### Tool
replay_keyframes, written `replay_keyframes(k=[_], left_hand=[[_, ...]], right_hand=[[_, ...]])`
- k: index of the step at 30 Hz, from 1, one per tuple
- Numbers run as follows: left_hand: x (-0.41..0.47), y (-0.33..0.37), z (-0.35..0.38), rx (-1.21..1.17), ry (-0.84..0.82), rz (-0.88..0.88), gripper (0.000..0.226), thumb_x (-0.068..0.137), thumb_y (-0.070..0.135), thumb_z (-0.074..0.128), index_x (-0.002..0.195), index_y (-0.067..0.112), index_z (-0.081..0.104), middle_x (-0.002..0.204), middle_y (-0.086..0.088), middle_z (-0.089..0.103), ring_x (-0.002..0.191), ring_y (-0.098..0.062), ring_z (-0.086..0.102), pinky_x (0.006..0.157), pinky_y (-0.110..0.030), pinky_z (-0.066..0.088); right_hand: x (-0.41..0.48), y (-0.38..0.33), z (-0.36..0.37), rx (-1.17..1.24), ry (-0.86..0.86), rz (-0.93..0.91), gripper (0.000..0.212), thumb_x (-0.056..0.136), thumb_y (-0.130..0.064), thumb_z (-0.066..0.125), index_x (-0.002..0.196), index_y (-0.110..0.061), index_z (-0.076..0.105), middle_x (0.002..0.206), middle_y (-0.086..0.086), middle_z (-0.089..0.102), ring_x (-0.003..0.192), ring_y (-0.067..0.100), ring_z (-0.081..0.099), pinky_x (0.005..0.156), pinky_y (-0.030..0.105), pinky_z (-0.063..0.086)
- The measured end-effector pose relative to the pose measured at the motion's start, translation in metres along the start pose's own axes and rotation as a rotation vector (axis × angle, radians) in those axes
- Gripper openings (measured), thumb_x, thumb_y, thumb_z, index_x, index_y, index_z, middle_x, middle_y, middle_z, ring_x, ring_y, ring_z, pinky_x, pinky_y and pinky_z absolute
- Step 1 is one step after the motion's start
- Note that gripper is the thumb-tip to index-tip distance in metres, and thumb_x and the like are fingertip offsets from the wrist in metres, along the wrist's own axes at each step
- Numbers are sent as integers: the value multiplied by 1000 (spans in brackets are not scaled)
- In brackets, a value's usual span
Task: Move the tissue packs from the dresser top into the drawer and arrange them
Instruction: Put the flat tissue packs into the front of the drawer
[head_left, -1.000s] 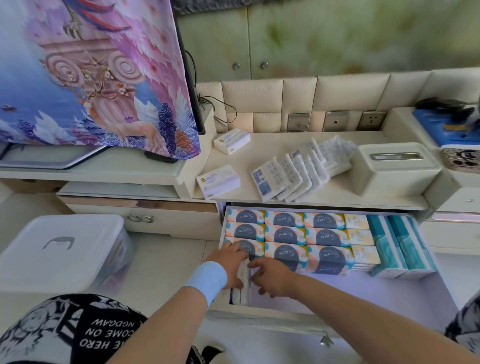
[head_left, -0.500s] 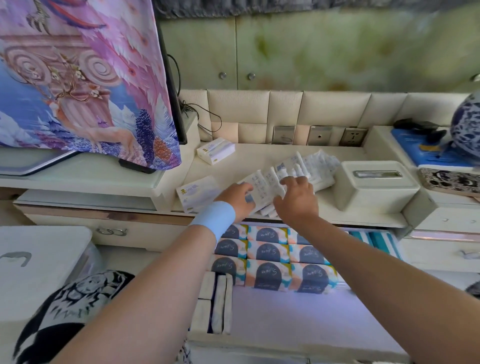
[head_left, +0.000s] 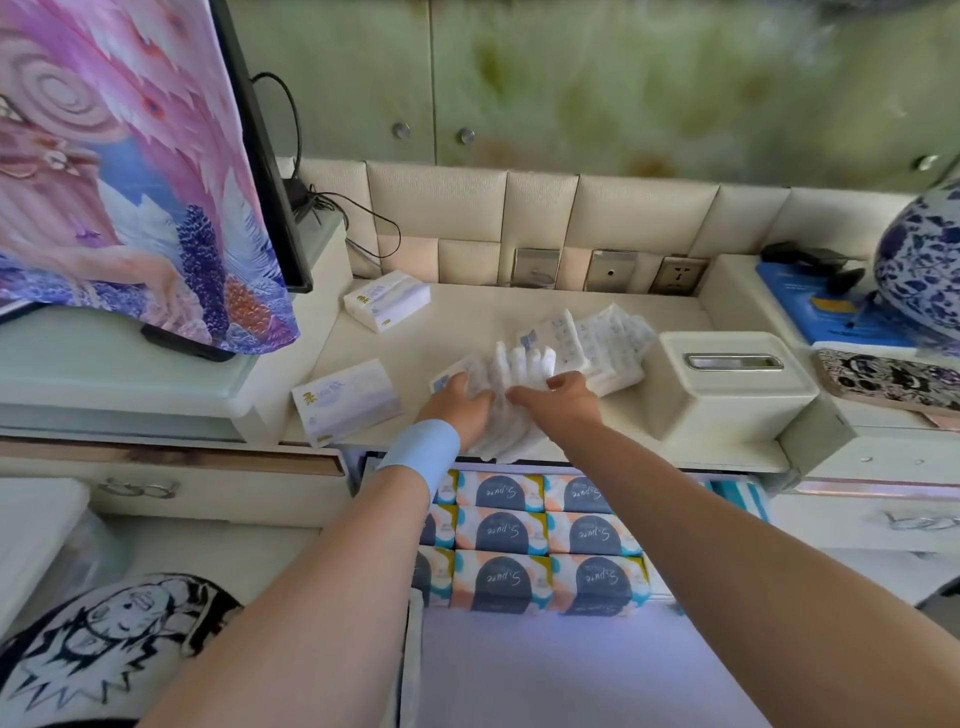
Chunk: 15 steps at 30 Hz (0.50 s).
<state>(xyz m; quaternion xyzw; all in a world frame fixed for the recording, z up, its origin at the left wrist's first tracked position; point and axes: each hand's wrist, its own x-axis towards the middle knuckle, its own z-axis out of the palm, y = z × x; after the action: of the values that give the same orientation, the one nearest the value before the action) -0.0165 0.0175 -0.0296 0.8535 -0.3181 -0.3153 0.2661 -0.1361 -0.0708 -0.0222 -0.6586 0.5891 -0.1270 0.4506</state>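
Dresser top (head_left: 467, 322): hands (head_left: 457, 408) (head_left: 563, 405) around tissue packs (head_left: 524, 364)

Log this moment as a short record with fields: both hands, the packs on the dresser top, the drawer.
left hand: grips the near end of the small tissue packs from the left
right hand: grips the same bunch from the right
small tissue packs: overlapping row on the dresser top, near ones at its front edge
other packs: far white pack and near white pack, left of the row
drawer: open, printed packs in rows at the back, front floor bare
tissue box: right of the row
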Motion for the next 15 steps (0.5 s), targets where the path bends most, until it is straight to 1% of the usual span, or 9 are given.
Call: replay_keyframes(k=[2, 3, 5, 6, 8, 9, 11, 12, 15], left_hand=[[-2, 0, -3, -69, 15, -8, 65, 97, 54, 39, 154, 29, 22, 154, -4, 39, 135, -31, 43, 106, -40, 37], [-4, 0, -4, -113, 27, -6, 68, 95, 57, 41, 154, 28, 24, 155, -3, 37, 136, -30, 42, 106, -40, 37], [-9, -2, -8, -180, 43, -4, 75, 91, 62, 48, 153, 26, 27, 156, -2, 37, 136, -29, 42, 107, -41, 38], [-11, -4, -10, -203, 42, -9, 80, 88, 64, 52, 153, 25, 28, 155, -2, 37, 136, -29, 42, 107, -41, 39], [-19, -6, -14, -209, 16, -23, 89, 81, 67, 61, 152, 23, 29, 153, -3, 40, 134, -30, 44, 104, -40, 40], [-23, -8, -14, -195, -5, -23, 90, 76, 68, 65, 149, 23, 35, 148, -3, 46, 129, -29, 49, 101, -38, 43], [-31, -12, -10, -164, -33, -13, 77, 70, 64, 73, 133, 24, 52, 129, -2, 62, 110, -25, 61, 92, -36, 50], [-37, -15, -7, -165, -37, -6, 68, 71, 58, 76, 126, 25, 56, 121, -1, 65, 103, -23, 63, 89, -36, 52], [-54, -23, -2, -229, -71, -2, 55, 75, 45, 78, 122, 24, 57, 115, 0, 66, 102, -21, 64, 90, -37, 53]], right_hand=[[-3, 2, 7, 166, -52, -2, 66, 76, -47, 77, 126, -18, 45, 116, 5, 56, 93, 18, 59, 82, 37, 56], [-5, 3, 11, 234, -84, -3, 65, 76, -46, 79, 124, -17, 45, 112, 4, 57, 91, 17, 59, 79, 37, 57], [-9, 7, 16, 361, -157, 27, 66, 74, -44, 80, 123, -13, 50, 111, 6, 62, 94, 22, 65, 77, 38, 58], [-10, 10, 18, 434, -195, 60, 61, 75, -41, 80, 121, -10, 55, 110, 8, 66, 95, 25, 68, 79, 40, 59], [-20, 15, 19, 550, -264, 122, 36, 83, -30, 74, 111, -11, 62, 104, 12, 70, 95, 30, 69, 86, 47, 58], [-24, 18, 18, 563, -286, 136, 28, 85, -27, 71, 108, -13, 64, 104, 12, 71, 96, 31, 68, 89, 49, 56], [-31, 25, 18, 537, -317, 112, 29, 85, -25, 69, 112, -14, 65, 104, 12, 72, 98, 31, 69, 93, 50, 55], [-35, 27, 16, 516, -330, 94, 32, 85, -24, 69, 115, -14, 66, 103, 11, 73, 97, 31, 70, 93, 50, 55], [-51, 31, 5, 465, -372, 52, 21, 88, -22, 69, 109, -17, 66, 99, 8, 72, 92, 27, 70, 82, 42, 58]])
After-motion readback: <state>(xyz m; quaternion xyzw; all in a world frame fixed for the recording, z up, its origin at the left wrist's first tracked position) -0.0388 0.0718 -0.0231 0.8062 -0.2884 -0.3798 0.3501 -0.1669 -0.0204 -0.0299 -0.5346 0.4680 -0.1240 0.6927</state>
